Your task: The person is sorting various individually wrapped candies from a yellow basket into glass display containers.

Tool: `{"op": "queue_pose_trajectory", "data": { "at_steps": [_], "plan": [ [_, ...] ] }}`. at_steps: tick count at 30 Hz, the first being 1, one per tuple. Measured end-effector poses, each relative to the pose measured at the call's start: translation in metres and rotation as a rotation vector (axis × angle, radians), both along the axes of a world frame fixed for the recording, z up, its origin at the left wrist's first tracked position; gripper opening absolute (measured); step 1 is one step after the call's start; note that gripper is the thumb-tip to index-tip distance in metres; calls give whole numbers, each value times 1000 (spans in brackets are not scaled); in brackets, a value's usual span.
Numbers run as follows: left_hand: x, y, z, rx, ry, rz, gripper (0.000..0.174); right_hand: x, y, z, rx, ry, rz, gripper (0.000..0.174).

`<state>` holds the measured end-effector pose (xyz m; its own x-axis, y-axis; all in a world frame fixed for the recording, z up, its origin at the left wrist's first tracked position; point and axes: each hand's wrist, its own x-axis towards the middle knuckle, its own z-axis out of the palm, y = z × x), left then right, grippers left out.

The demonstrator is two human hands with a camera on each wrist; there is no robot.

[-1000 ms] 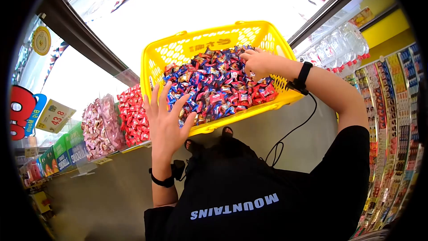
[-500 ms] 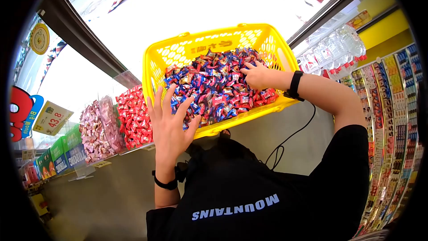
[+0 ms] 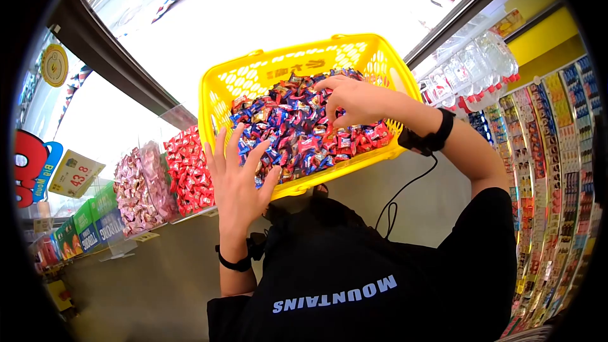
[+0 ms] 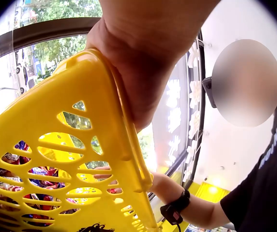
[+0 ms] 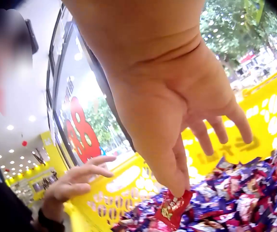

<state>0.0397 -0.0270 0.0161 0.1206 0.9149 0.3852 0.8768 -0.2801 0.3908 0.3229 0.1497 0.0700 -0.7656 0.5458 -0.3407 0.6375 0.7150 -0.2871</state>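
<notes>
A yellow shopping basket [image 3: 335,171] holds a heap of wrapped candies [image 3: 288,130] in blue, red and purple. My left hand [image 3: 237,180] rests at the basket's left front corner, fingers spread over the rim; the left wrist view shows its heel against the rim [image 4: 124,106]. Over the right part of the heap is my right hand [image 3: 361,101], palm down. In the right wrist view its thumb and index finger pinch a red wrapped candy [image 5: 174,211] just above the pile, while the other fingers extend loosely.
Left of the basket stand clear bins of red candies [image 3: 190,171] and pink candies [image 3: 136,190], with a price card [image 3: 76,173] beyond. Bottled water [image 3: 468,73] and a rack of small packets [image 3: 551,171] stand to the right. A cable [image 3: 405,183] hangs from the right wrist.
My right hand has lifted from the candies near the basket's right side and moved left over the heap. The left hand stays at the basket's corner.
</notes>
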Motion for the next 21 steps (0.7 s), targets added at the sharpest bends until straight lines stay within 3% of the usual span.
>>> {"op": "queue_pose_trajectory", "data": {
  "at_steps": [4,8,9,13,21],
  "plan": [
    [-2,-2,4,-16,-50,-49,55,-16,-66,-6,143,591,-34,12],
    [-6,-3,3,36,-64,-130,31,-41,-103,-39,204,844,-79,17],
    [-4,-2,1,55,-73,-124,20,-45,-103,-43,189,862,-79,17],
    [-2,-3,-5,79,-79,-100,15,-48,-112,-58,180,895,-137,18],
    [-4,-3,-4,64,-15,-149,16,-50,-115,-71,143,937,-131,23]
  ]
}}
